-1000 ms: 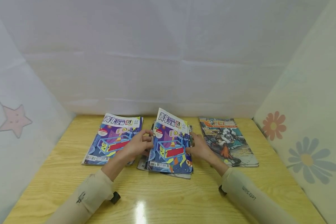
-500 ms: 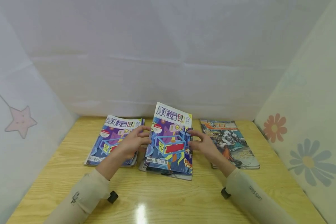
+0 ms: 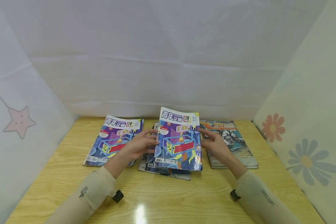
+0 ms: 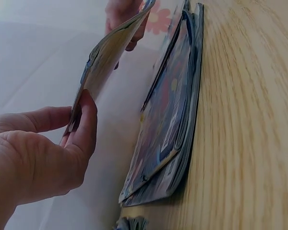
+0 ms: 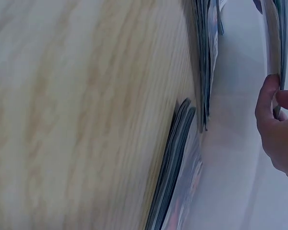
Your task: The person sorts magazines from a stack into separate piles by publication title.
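Purple magazine [image 3: 179,140]: held clear of the bench [image 3: 168,202], between the two hands and over the middle pile [image 3: 153,169], with a gap beneath it in the left wrist view; one copy or several together, I cannot tell
Left hand [image 3: 139,144]: thumb and fingers pinch the magazine's left long edge
Right hand [image 3: 216,147]: thumb and fingers pinch the right long edge, across from the left hand
Long axis: runs away from the person, title end farthest, crosswise to the line from one hand's fingers to the other's; both hands touch it, so neither is nearer
Middle pile: loosely fanned, lower corners jutting out leftward and toward the person
Left pile [image 3: 106,141]: just beyond the left hand, partly hidden by it, a matching purple cover on top
Right pile [image 3: 238,147]: beyond the right hand, orange title on its cover, partly hidden by that hand in the head view
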`<act>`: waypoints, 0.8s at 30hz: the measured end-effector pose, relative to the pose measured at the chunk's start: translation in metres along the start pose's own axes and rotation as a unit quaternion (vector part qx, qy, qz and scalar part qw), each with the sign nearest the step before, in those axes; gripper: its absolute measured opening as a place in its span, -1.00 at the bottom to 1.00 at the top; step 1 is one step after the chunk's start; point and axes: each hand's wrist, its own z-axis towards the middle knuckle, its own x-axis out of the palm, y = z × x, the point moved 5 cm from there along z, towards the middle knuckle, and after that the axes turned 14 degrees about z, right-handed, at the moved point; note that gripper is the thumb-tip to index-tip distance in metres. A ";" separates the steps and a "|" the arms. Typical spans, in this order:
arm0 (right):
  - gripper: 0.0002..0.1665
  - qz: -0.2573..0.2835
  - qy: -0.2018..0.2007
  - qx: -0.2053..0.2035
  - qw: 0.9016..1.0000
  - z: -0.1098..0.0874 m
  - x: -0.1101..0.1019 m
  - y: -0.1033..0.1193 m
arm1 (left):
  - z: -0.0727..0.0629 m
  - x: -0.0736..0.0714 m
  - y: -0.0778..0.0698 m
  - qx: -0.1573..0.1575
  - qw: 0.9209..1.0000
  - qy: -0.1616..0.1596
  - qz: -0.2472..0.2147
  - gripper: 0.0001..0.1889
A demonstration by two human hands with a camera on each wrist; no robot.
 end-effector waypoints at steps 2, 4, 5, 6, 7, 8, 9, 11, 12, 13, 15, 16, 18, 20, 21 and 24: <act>-0.31 0.018 -0.003 -0.002 1.000 -0.002 -0.005 0.000 | 0.003 0.004 0.000 -0.001 1.000 0.005 0.002 -0.38; -0.30 0.032 -0.009 -0.001 0.999 -0.004 -0.009 0.000 | 0.006 0.008 0.001 -0.004 1.000 0.009 0.003 -0.39; -0.30 0.040 -0.009 -0.001 0.999 -0.005 -0.010 0.000 | 0.008 0.010 0.001 -0.005 1.000 0.011 0.003 -0.39; -0.30 0.045 -0.010 0.000 0.999 -0.007 -0.012 0.000 | 0.010 0.012 0.002 -0.005 1.000 0.015 0.000 -0.40; -0.30 0.045 -0.015 0.002 0.999 -0.008 -0.014 0.000 | 0.012 0.013 0.002 -0.006 1.000 0.018 -0.002 -0.40; -0.29 0.046 -0.018 0.003 0.999 -0.009 -0.016 0.000 | 0.013 0.015 0.003 -0.008 1.000 0.020 -0.006 -0.40; -0.28 0.044 -0.022 0.005 0.999 -0.009 -0.018 0.000 | 0.015 0.017 0.003 -0.009 1.000 0.021 -0.007 -0.41; -0.28 0.043 -0.025 0.007 0.999 -0.010 -0.021 -0.001 | 0.017 0.019 0.003 -0.011 1.000 0.023 -0.010 -0.41; -0.28 0.042 -0.027 0.008 0.999 -0.011 -0.022 -0.001 | 0.018 0.020 0.003 -0.010 1.000 0.026 -0.010 -0.41; -0.27 0.045 -0.029 0.010 0.999 -0.011 -0.023 -0.002 | 0.019 0.020 0.003 -0.010 1.000 0.028 -0.009 -0.41; -0.27 0.039 -0.033 0.013 0.999 -0.011 -0.024 -0.002 | 0.020 0.019 0.003 -0.008 1.000 0.028 -0.002 -0.41; -0.27 0.038 -0.031 0.014 0.999 -0.010 -0.023 -0.002 | 0.019 0.017 0.003 -0.007 1.000 0.025 0.001 -0.41; -0.27 0.033 -0.031 0.017 0.999 -0.007 -0.019 0.000 | 0.016 0.011 0.003 -0.004 1.000 0.019 0.007 -0.41; -0.28 0.032 -0.027 0.017 0.999 -0.004 -0.013 0.001 | 0.013 0.005 0.003 0.003 1.000 0.013 0.015 -0.41; -0.28 0.034 -0.025 0.017 0.999 -0.003 -0.011 0.002 | 0.011 0.002 0.002 0.007 1.000 0.012 0.018 -0.40; -0.29 0.043 -0.016 0.010 0.999 0.002 -0.003 0.002 | 0.006 -0.006 0.001 0.024 0.999 0.017 0.030 -0.38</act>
